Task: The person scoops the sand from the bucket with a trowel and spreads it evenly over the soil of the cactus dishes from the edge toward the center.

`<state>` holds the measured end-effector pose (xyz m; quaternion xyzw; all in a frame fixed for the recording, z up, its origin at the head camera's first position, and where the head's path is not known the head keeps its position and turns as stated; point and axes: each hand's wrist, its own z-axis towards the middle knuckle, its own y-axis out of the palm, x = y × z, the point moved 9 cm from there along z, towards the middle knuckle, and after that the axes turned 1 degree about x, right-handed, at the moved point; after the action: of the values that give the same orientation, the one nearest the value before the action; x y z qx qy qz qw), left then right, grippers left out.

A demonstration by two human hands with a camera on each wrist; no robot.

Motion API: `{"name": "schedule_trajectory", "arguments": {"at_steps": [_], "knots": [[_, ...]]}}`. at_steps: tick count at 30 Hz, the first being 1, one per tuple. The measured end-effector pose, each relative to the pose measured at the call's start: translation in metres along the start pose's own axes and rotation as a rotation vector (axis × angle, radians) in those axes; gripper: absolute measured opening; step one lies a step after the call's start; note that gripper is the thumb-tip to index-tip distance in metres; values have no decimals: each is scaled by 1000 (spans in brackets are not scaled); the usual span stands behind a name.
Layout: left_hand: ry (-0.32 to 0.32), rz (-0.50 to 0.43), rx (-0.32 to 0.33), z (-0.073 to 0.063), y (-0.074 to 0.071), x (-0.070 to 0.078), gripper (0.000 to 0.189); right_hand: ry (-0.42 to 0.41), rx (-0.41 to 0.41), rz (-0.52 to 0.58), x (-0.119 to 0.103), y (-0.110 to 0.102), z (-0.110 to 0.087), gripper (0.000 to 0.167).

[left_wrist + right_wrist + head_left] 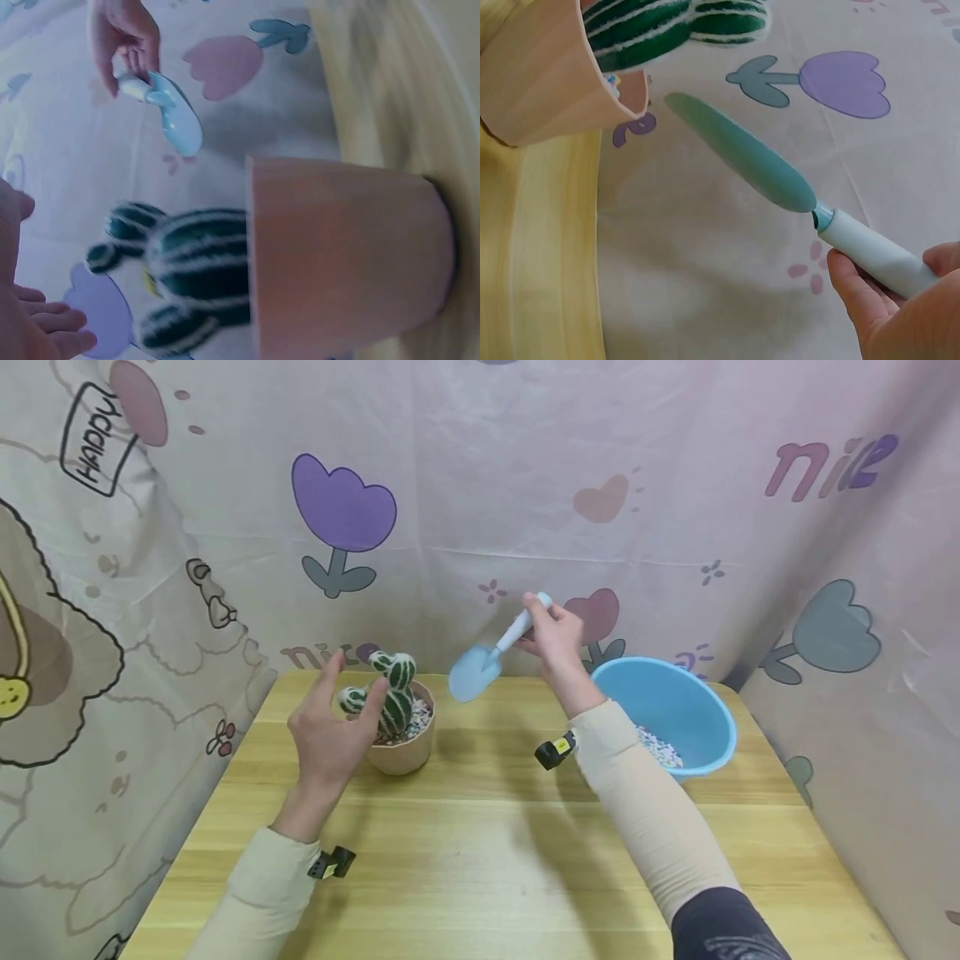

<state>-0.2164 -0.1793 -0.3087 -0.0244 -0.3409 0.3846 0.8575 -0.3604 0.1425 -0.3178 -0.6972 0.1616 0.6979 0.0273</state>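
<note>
My right hand [557, 639] grips the white handle of a small light-blue trowel [476, 672], held above the table with its blade pointing left and down. In the right wrist view the trowel [742, 154] shows side-on, its tip close to the pot's rim. My left hand [333, 727] is raised beside a potted cactus [397, 710], thumb and fingers spread apart and holding nothing. The cactus is green with white stripes and has several rounded lobes. It stands in a pinkish-beige pot [349, 255], with small coloured pebbles [422, 717] around its base.
A light-blue basin [693, 714] with small pale pebbles [660, 748] in its bottom stands at the table's back right, partly behind my right forearm. The wooden table [465, 843] meets a printed cloth backdrop [480, 485] at its back and sides.
</note>
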Motion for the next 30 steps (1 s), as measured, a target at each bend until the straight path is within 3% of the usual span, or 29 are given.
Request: {"name": "schedule_trajectory", "arguments": {"at_steps": [5,7,9,11,15,18,22,30], "knots": [[86,-125,84,3,2,26,32,-6,3,4,-7,-13,3,34],[100,-168,68,2,9,34,24,-15,-6,10,-10,-17,4,29],[70,-211,3,0,19,39,22,-21,-18,14,-13,-21,5,28],[-21,-271,-109,-3,34,38,22,-23,-25,14,-16,-26,6,31],[-305,-407,-367,-16,67,28,25,-26,-19,-6,-21,-39,9,46],[-456,-458,-500,-25,88,23,28,-20,-12,12,-24,-49,13,49],[-596,-531,-583,-35,111,19,30,-7,7,27,-26,-64,18,48],[-799,-784,-627,-53,150,22,35,-16,46,68,-37,-102,23,25]]}}
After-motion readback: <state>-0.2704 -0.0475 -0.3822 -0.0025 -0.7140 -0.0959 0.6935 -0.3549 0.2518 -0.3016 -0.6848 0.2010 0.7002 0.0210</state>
